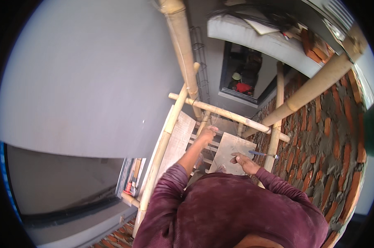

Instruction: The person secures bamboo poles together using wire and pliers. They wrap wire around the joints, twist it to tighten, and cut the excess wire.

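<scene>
My left hand (209, 131) is closed, reached out below the crossing bamboo poles. Thin wires (214, 118) fan upward from its fingers. Nearer to me on the right, my right hand (245, 163) has its fingers curled together; what they hold, if anything, is too small to name. Just beyond that hand is a slim tool with a blue handle (257, 153) and a metal end, lying across the upright bamboo pole (273, 144). Whether the tool touches my hand is not plain. A horizontal bamboo pole (232, 116) runs in front of both hands.
A flat board (232, 151) and a pale plank (176, 140) lie at my feet among slats with gaps. Rough brickwork (315, 136) rises on the right, a smooth grey wall (88, 82) on the left. Thick bamboo poles (179, 41) frame the space. Bricks (313, 45) sit on a ledge.
</scene>
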Action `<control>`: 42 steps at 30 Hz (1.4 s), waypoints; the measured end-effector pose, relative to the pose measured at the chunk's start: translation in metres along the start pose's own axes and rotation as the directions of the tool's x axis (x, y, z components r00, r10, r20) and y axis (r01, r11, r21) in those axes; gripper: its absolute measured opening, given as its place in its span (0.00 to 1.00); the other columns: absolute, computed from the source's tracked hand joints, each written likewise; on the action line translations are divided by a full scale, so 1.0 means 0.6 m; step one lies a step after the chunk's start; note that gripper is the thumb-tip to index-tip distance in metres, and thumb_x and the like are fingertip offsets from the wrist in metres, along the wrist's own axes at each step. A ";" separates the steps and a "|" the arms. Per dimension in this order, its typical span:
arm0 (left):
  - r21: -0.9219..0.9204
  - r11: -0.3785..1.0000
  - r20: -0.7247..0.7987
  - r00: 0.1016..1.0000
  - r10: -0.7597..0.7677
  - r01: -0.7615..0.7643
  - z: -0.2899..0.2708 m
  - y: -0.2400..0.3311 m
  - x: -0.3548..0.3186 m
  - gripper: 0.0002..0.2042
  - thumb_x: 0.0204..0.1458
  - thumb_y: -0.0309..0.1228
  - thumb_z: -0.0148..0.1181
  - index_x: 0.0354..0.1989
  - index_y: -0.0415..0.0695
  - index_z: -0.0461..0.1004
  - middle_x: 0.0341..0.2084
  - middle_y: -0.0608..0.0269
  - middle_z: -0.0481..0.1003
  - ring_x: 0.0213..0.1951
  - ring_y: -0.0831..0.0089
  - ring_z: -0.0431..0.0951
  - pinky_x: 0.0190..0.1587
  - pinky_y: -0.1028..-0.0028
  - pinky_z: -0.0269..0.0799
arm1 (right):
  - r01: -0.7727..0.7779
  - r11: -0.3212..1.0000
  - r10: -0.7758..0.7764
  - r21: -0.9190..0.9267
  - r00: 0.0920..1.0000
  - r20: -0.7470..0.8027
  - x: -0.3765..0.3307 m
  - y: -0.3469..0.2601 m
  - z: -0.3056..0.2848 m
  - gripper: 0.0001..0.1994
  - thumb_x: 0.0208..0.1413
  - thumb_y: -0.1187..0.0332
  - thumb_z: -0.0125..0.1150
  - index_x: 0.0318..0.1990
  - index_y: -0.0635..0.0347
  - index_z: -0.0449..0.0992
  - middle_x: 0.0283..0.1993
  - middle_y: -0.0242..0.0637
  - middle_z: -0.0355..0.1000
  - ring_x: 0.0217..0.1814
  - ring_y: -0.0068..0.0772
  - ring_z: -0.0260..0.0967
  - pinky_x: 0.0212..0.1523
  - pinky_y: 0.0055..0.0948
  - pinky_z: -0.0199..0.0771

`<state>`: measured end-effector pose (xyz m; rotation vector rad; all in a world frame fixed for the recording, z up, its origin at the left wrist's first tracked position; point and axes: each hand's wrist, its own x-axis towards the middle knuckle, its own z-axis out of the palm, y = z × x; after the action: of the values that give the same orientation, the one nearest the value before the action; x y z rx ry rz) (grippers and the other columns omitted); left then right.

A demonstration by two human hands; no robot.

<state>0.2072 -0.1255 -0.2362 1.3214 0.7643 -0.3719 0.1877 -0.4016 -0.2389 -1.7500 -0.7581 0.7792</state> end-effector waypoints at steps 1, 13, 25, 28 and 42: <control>-0.084 0.994 0.093 0.993 0.074 -0.067 0.011 -0.011 0.005 0.06 0.58 0.28 0.50 0.41 0.45 0.71 0.18 0.73 0.64 0.15 0.84 0.58 0.13 0.81 0.52 | -0.178 0.957 0.205 0.231 0.974 -0.097 -0.007 -0.004 0.005 0.21 0.67 0.56 0.40 0.59 0.60 0.64 0.32 0.36 0.73 0.34 0.32 0.71 0.37 0.34 0.70; -0.474 0.879 0.285 0.937 0.204 -0.047 0.043 0.095 -0.170 0.15 0.65 0.43 0.42 0.44 0.44 0.67 0.15 0.76 0.51 0.15 0.86 0.49 0.16 0.84 0.45 | -0.151 0.909 0.280 0.389 0.912 -0.299 -0.057 -0.235 -0.051 0.23 0.68 0.58 0.38 0.58 0.67 0.69 0.18 0.20 0.51 0.21 0.17 0.47 0.24 0.22 0.54; -0.631 0.766 0.214 0.920 0.328 -0.126 0.071 0.183 -0.246 0.23 0.65 0.44 0.42 0.59 0.38 0.61 0.43 0.62 0.74 0.41 0.72 0.76 0.41 0.68 0.78 | 0.066 0.937 -0.100 -0.344 0.992 -0.080 -0.023 -0.268 -0.040 0.17 0.60 0.62 0.50 0.56 0.50 0.73 0.22 0.49 0.72 0.23 0.52 0.70 0.30 0.40 0.69; -0.665 0.724 0.241 0.866 0.437 -0.181 0.049 0.169 -0.265 0.19 0.65 0.44 0.42 0.53 0.40 0.64 0.32 0.68 0.71 0.34 0.77 0.72 0.43 0.66 0.77 | 0.102 0.940 -0.118 -0.326 0.993 -0.030 -0.009 -0.274 -0.043 0.17 0.61 0.61 0.50 0.54 0.51 0.75 0.24 0.48 0.73 0.24 0.51 0.70 0.31 0.40 0.70; -0.890 -0.071 -0.411 0.728 0.548 -0.450 -0.172 0.183 -0.440 0.13 0.65 0.40 0.44 0.32 0.45 0.65 0.16 0.74 0.54 0.17 0.83 0.50 0.16 0.81 0.46 | 0.486 0.865 -0.428 -0.122 0.844 0.323 0.040 -0.358 -0.085 0.10 0.61 0.64 0.53 0.40 0.62 0.73 0.34 0.44 0.72 0.37 0.46 0.71 0.40 0.38 0.69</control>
<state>0.0618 -0.0462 0.0188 0.1571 0.1935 0.6956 0.2156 -0.3525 -0.0243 -1.5442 -1.4391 0.6425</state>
